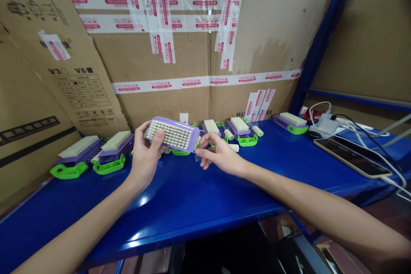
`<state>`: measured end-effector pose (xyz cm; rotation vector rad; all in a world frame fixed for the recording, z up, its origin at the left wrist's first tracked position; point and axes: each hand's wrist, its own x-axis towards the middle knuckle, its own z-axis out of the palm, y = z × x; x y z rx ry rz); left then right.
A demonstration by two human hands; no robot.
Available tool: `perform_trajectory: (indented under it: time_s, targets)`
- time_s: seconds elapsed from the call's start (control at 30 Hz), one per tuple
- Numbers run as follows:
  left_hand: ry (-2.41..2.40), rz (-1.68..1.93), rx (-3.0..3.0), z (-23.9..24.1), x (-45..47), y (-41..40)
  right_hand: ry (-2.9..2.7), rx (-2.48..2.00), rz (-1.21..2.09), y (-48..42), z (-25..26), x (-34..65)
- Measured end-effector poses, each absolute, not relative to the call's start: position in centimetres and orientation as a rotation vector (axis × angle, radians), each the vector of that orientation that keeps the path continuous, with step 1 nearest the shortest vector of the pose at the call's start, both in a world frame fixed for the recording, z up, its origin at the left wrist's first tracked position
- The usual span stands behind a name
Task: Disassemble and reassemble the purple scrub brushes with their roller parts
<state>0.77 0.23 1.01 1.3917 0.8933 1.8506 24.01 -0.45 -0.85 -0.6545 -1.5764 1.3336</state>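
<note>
My left hand [144, 160] grips a purple brush head [173, 133] above the blue shelf, thumb across its short cream bristles, which face me. At the brush head's right end is my right hand [221, 154], thumb and fingertips pinched together; what they hold, if anything, is too small to make out. Partly hidden behind both hands, a bright green part [181, 152] lies on the shelf. Just beyond my right hand are a purple brush [211, 126] with cream bristles and a short cream roller [233, 147].
More bristle brushes with green handles stand along the back, including a left one [78, 147], its neighbour [116, 140] and a right one [291, 120]. A phone [353, 157], white charger [327, 124] and cables lie right on the blue shelf [180, 205]. Taped cardboard [180, 60] walls the back.
</note>
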Motion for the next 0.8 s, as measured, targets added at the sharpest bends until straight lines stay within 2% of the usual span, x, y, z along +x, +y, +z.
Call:
perform_trajectory:
  time_s: [0.3,0.8]
  targets:
    - [0.824,1.797,1.299,1.4,0.6,0.3,-1.71,-0.566,1.064,-1.4,-0.3,24.3]
    - [0.823,1.736,1.299,1.1,0.6,0.4,-1.793,-0.611,0.992,-1.6,-0.1,24.5]
